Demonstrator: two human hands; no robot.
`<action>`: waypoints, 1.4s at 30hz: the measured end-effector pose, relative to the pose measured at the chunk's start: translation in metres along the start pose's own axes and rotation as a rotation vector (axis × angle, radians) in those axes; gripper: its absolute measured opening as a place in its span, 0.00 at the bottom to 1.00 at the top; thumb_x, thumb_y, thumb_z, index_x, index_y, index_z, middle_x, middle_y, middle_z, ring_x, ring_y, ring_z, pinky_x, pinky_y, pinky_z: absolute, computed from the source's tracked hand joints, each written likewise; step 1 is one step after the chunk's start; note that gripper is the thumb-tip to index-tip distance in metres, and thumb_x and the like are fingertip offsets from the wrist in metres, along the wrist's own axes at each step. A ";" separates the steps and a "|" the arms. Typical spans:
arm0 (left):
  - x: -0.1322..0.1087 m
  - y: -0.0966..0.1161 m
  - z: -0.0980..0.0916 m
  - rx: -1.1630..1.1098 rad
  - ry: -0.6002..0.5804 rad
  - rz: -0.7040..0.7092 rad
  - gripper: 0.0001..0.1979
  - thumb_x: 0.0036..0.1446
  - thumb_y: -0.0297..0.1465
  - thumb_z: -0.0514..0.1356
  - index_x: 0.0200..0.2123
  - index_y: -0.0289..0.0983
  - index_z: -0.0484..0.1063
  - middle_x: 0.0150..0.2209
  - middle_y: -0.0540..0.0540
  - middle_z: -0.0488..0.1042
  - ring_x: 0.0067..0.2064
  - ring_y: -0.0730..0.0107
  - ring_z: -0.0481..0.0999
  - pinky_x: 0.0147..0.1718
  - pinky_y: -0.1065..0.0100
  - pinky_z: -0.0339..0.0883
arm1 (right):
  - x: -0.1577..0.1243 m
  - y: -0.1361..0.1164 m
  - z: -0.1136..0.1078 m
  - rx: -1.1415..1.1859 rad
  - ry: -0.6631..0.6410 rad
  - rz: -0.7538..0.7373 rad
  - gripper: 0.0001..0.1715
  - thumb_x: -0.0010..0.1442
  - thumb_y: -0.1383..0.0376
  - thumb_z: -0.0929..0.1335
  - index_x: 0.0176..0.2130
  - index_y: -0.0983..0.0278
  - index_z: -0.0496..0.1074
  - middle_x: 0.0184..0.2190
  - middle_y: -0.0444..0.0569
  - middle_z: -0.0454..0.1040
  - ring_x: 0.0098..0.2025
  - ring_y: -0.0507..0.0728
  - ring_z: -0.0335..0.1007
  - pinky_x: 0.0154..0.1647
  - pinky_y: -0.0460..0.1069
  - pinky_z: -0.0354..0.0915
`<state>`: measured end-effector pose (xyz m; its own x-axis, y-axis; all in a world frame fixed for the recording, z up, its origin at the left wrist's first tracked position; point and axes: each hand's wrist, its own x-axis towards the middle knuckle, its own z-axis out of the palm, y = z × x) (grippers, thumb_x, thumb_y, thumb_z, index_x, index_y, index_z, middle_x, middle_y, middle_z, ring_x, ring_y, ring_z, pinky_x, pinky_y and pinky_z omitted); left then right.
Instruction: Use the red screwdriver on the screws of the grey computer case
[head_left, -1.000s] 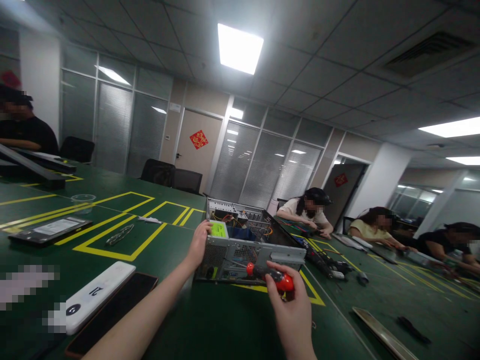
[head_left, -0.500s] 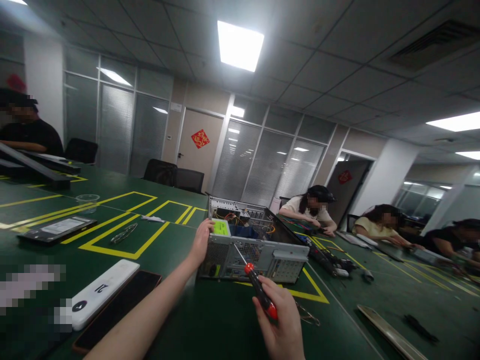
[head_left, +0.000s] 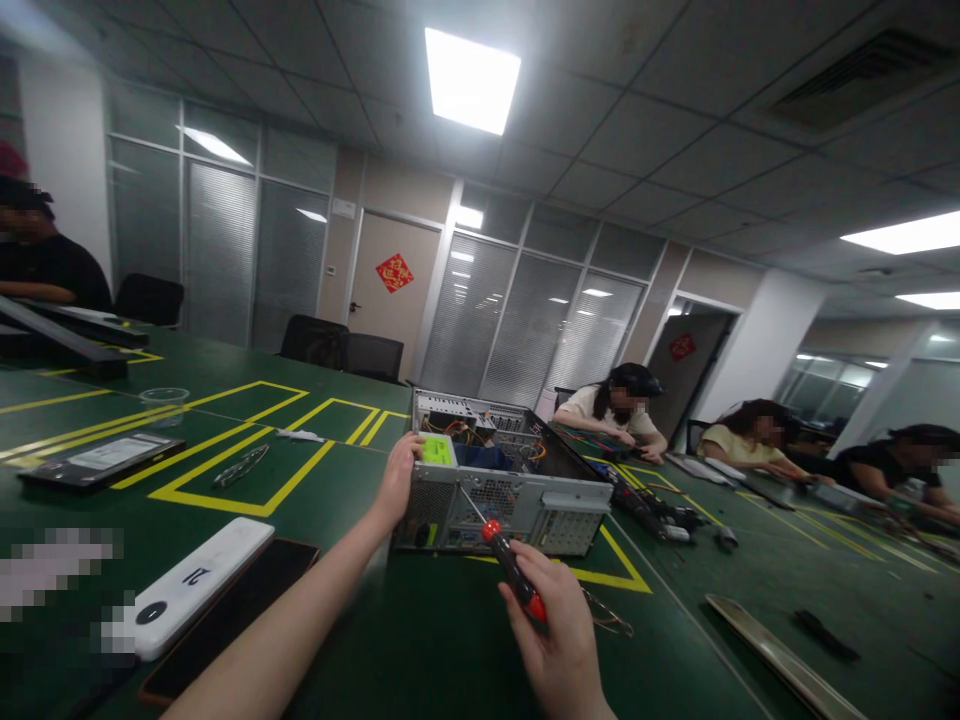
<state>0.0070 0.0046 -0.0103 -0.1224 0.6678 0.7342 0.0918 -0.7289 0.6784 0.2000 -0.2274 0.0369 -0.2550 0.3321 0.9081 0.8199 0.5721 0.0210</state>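
An open grey computer case lies on the green table, with coloured cables inside. My left hand grips its near left corner beside a green label. My right hand is closed on a red and black screwdriver. The screwdriver's shaft points up and left, and its tip touches the case's rear panel.
A white device and a dark phone lie at my left. A tablet, tweezers and a clear cup sit among yellow tape lines. Several people work at the far right and left. A metal strip lies at right.
My right hand turned the screwdriver from lying sideways to pointing at the case, and its tip reached the rear panel. My left hand stayed on the corner.
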 end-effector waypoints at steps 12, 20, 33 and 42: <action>0.001 0.003 -0.002 0.009 -0.023 -0.005 0.25 0.69 0.48 0.41 0.35 0.41 0.70 0.50 0.41 0.77 0.64 0.57 0.68 0.67 0.51 0.58 | 0.003 -0.016 0.007 0.042 -0.066 -0.063 0.19 0.61 0.74 0.66 0.50 0.58 0.70 0.47 0.55 0.80 0.41 0.59 0.79 0.39 0.54 0.75; 0.001 0.000 0.000 -0.009 -0.004 -0.006 0.22 0.68 0.44 0.43 0.34 0.41 0.71 0.50 0.40 0.77 0.63 0.56 0.69 0.65 0.50 0.61 | -0.007 -0.014 0.009 -0.043 -0.037 0.024 0.11 0.70 0.60 0.62 0.49 0.59 0.70 0.47 0.57 0.78 0.47 0.61 0.78 0.41 0.54 0.75; 0.000 0.000 0.000 -0.003 -0.003 -0.002 0.25 0.69 0.48 0.41 0.35 0.41 0.71 0.51 0.40 0.76 0.64 0.56 0.68 0.66 0.51 0.60 | 0.006 -0.008 -0.012 -0.187 -0.085 0.207 0.15 0.68 0.59 0.63 0.53 0.60 0.64 0.38 0.53 0.78 0.36 0.61 0.80 0.34 0.53 0.76; 0.000 0.000 -0.001 -0.002 -0.003 0.010 0.27 0.68 0.51 0.41 0.35 0.40 0.71 0.50 0.40 0.77 0.63 0.56 0.69 0.66 0.51 0.60 | -0.011 -0.024 0.010 0.046 -0.123 0.201 0.22 0.64 0.71 0.62 0.56 0.59 0.66 0.56 0.59 0.72 0.54 0.61 0.76 0.49 0.53 0.76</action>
<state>0.0064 0.0043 -0.0102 -0.1189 0.6608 0.7411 0.0908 -0.7360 0.6709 0.1783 -0.2373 0.0225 -0.1515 0.5301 0.8343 0.8369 0.5179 -0.1771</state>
